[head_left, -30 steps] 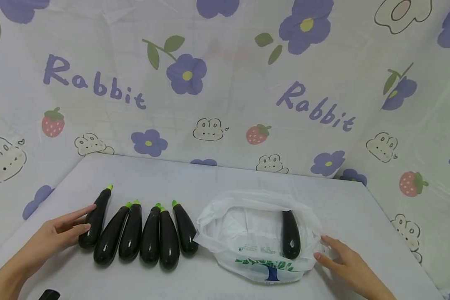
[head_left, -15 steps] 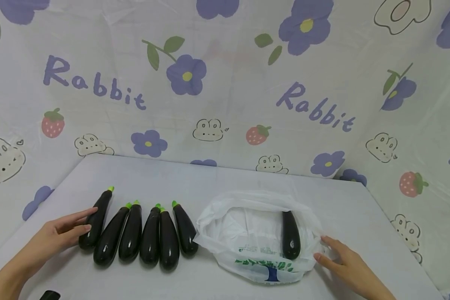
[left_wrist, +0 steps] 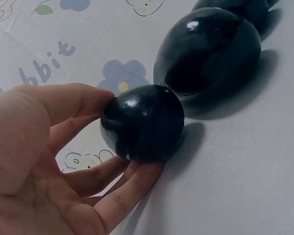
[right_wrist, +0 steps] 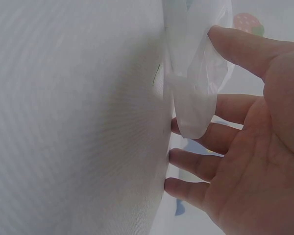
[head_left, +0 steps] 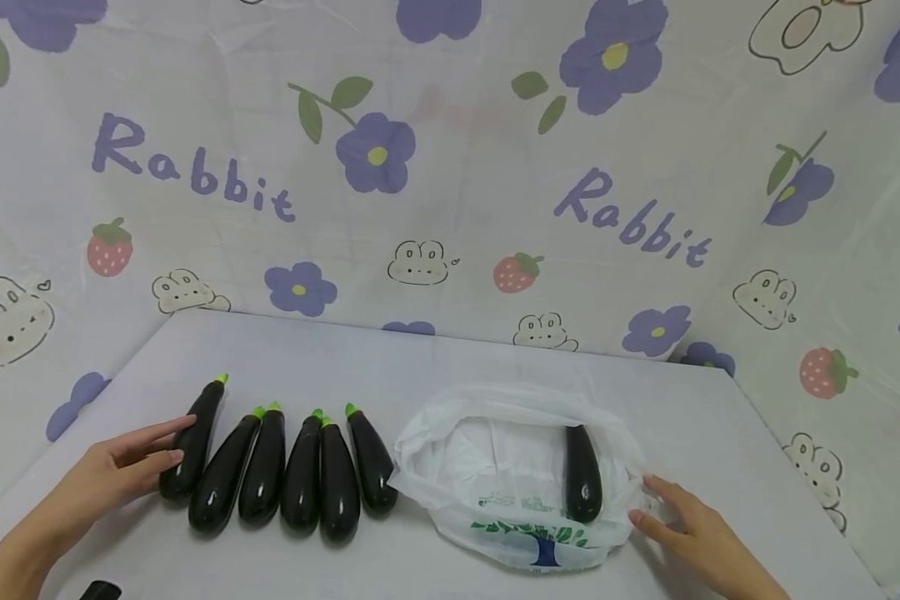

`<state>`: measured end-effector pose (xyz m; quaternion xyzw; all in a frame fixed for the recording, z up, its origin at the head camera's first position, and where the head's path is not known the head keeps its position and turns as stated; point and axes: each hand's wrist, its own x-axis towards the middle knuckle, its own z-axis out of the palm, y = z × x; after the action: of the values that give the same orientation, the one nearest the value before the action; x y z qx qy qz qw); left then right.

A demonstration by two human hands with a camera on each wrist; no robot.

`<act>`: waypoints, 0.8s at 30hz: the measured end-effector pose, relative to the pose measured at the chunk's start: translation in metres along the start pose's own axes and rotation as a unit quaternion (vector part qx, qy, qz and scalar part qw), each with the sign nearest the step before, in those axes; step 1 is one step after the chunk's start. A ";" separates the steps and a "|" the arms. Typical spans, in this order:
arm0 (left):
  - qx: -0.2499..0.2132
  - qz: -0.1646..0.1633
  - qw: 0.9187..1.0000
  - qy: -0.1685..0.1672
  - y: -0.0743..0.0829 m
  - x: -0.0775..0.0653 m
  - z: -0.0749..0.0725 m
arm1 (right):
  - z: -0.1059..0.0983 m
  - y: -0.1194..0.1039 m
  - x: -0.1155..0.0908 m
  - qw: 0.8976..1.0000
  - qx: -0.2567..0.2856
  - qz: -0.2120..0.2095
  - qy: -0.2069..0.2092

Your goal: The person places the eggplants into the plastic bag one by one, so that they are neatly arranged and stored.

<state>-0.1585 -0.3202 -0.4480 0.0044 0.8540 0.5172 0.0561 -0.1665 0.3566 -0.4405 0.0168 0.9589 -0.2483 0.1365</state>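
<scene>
In the head view, my left hand [head_left: 108, 475] holds the leftmost eggplant [head_left: 195, 450], which lies on the white table. The left wrist view shows the thumb at one side of that eggplant [left_wrist: 144, 125] and the fingers bent along the other. My right hand [head_left: 693, 529] touches the right side of a white plastic bag [head_left: 510, 550], fingers spread and relaxed. Close up, the bag's edge [right_wrist: 198, 103] hangs between the thumb and the fingers. Inside the wide bag mouth lies one eggplant [head_left: 585, 479], its upper end hidden by the rim.
Several more dark eggplants [head_left: 300, 483] with green stems lie in a row between the left hand and the bag. The rightmost eggplant [head_left: 372, 462] reaches the bag's left edge. A small black object [head_left: 101, 590] shows at the bottom left. A printed cloth [head_left: 450, 167] hangs behind the table.
The head view has shifted very slightly. Both hands, the eggplants and the bag otherwise stay as they were.
</scene>
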 end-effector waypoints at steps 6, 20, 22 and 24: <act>-0.003 0.005 1.000 0.011 -0.002 -0.001 -0.003 | 0.001 -0.001 0.002 1.000 -0.010 -0.005 0.004; -0.062 0.048 0.997 0.018 0.011 -0.004 -0.003 | 0.002 0.004 0.000 1.000 -0.001 -0.016 0.001; -0.075 0.057 0.995 0.017 0.015 -0.005 -0.001 | 0.001 0.004 0.000 1.000 -0.003 -0.015 0.000; -0.090 0.069 0.994 0.013 0.018 -0.006 0.001 | 0.001 0.003 0.000 1.000 -0.005 -0.015 0.000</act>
<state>-0.1529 -0.3115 -0.4321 0.0518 0.8025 0.5943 0.0098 -0.1665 0.3591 -0.4425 0.0018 0.9604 -0.2450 0.1329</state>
